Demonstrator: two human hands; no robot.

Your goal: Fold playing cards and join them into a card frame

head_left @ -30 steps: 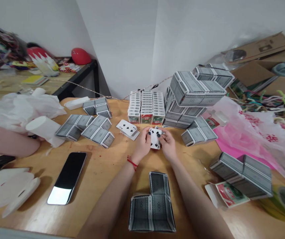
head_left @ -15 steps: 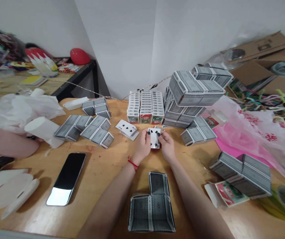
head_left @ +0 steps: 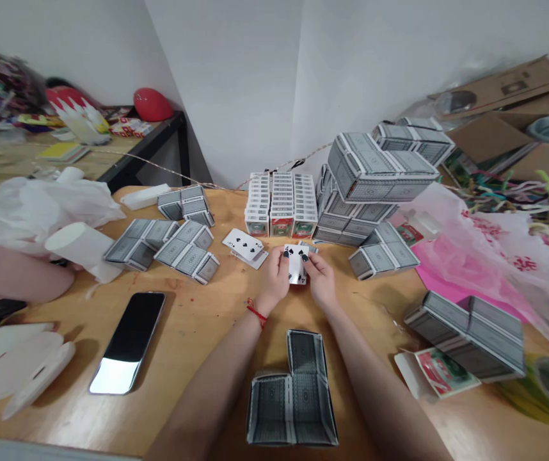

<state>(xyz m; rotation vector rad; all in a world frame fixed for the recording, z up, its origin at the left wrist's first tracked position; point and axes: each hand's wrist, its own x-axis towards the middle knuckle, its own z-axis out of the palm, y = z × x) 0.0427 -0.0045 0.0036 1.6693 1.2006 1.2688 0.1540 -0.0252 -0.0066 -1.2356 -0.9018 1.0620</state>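
My left hand and my right hand meet over the middle of the wooden table. Together they grip a small stack of playing cards, face up with a spade card on top. Fingers of both hands curl round its edges. A second face-up pile of cards lies just left of my hands. Close to me, between my forearms, sits an L-shaped block of grey card packs.
Rows of boxed decks and a tall pile of grey pack bundles stand behind my hands. More bundles lie left and right. A black phone, white plastic bags and a pink bag flank them.
The stack and both hands have shifted slightly away from me and up; the top card now shows more fully. Nothing else on the table moved.
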